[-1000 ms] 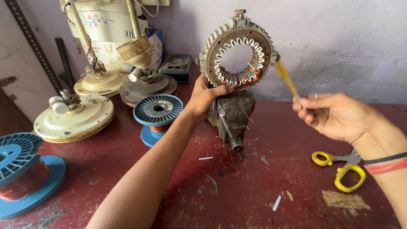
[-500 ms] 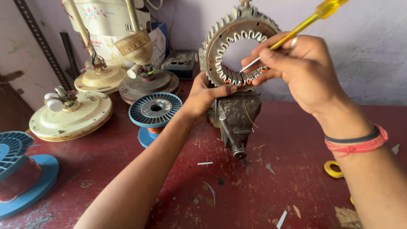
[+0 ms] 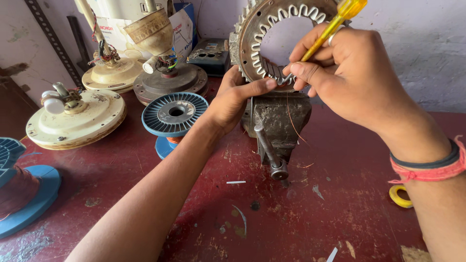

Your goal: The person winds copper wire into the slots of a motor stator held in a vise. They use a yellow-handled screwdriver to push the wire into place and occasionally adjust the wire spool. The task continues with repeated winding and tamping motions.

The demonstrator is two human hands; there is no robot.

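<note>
- Stator (image 3: 272, 29), a ring of stacked steel plates with a toothed inner edge, stands upright in the vise (image 3: 279, 123) at the back-middle of the table (image 3: 340, 194), so that its slots face the person.
- Nearest: scuffed dark-red table, paint chipped, with small paper strips and bits of thin wire; yellow scissors handle (image 3: 400, 195) at the right edge, beside the wrist with a red and a black band.
- Left: blue plastic spool (image 3: 22, 194) with copper wire, partly cut off by the frame.
- Middle: left hand (image 3: 233, 99) grasping the lower rim of the stator, thumb pressed along the teeth, seemingly to steady the ring.
- Right hand (image 3: 344, 73) closed around a screwdriver (image 3: 335, 24) with clear yellow handle, held like a pen; tip at the lower inner teeth, close to the left thumb, maybe for fine pushing into a slot.
- Vise of rough grey cast iron, rusty, screw handle pointing toward the viewer; one thin copper wire hanging down its front.
- Behind left: second blue spool (image 3: 174, 114), ribbed flange, orange wire below.
- Farther: round cream fan motor (image 3: 75, 121), two more fan motor housings near the wall, worn and dusty.
</note>
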